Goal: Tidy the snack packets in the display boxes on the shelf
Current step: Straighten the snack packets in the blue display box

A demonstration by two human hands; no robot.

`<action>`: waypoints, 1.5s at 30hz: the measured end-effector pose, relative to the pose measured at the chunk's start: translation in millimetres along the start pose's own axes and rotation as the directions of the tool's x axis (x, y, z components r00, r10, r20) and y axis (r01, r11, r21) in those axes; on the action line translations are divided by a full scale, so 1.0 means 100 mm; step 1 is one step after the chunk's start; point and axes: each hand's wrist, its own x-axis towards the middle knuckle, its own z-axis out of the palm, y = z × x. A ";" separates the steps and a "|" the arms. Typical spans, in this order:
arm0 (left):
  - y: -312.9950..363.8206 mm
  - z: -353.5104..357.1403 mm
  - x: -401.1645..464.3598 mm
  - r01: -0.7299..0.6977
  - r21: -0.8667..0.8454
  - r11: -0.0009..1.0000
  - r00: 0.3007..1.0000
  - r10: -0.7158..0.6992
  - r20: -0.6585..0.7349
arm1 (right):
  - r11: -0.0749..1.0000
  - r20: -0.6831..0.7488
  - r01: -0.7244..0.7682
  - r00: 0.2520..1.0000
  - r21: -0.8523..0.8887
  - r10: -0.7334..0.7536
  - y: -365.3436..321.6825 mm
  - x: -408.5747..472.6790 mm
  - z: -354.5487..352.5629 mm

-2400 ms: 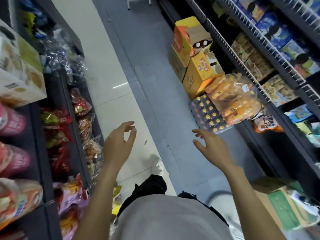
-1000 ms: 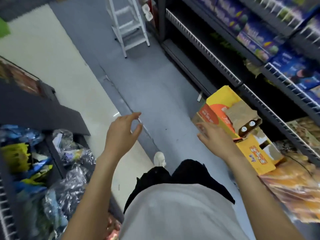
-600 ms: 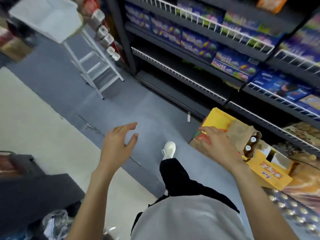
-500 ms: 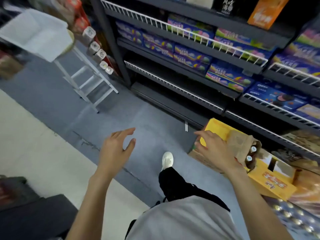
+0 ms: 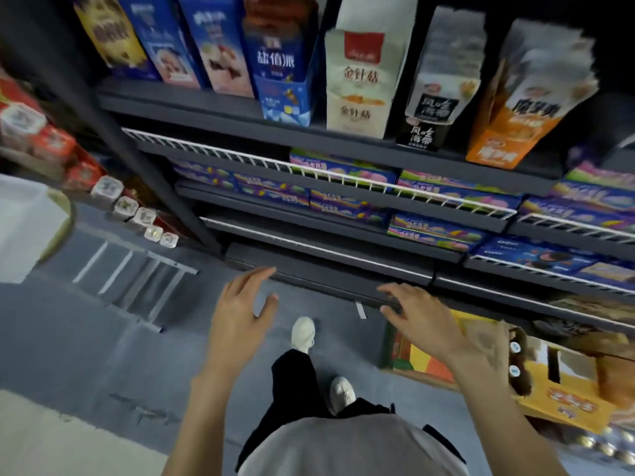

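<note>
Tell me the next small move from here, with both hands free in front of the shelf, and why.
Probably raise both hands toward the top shelf's display boxes. The left hand and right hand are open, hold nothing, and hover low near the bottom shelf edge, while the cream display box and the orange display box stand well above them, untouched.

top: grey shirt (image 5: 343, 448) | black trousers (image 5: 293, 383) | white shoes (image 5: 303, 334)
</note>
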 end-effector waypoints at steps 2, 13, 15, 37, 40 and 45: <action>-0.02 -0.02 0.40 -0.081 -0.014 0.997 0.997 0.081 0.010 | 0.997 -0.026 -0.062 0.998 0.037 0.063 -0.02 0.20 -0.04; 0.39 -0.43 2.17 -0.680 -0.074 0.729 0.733 0.678 -0.053 | 0.952 -0.305 -0.205 0.914 0.226 0.269 -0.39 0.79 -0.44; 0.50 -0.52 2.34 -0.720 -0.103 0.686 0.693 0.719 -0.055 | 0.952 -0.413 -0.153 0.874 0.264 0.255 -0.47 0.82 -0.60; 1.45 -1.04 3.56 -0.869 0.190 0.457 0.472 0.880 0.043 | 0.972 -0.670 0.159 0.703 -0.176 -0.236 -0.60 1.49 -2.61; 1.38 -1.03 3.65 -0.864 0.259 0.431 0.477 0.867 0.147 | 0.957 -0.543 0.199 0.790 -0.213 -0.285 -0.62 1.70 -2.64; 1.19 -1.31 3.85 -0.801 0.171 0.574 0.573 0.817 -0.061 | 0.923 -0.528 0.328 0.758 -0.199 -0.383 -0.92 2.17 -2.93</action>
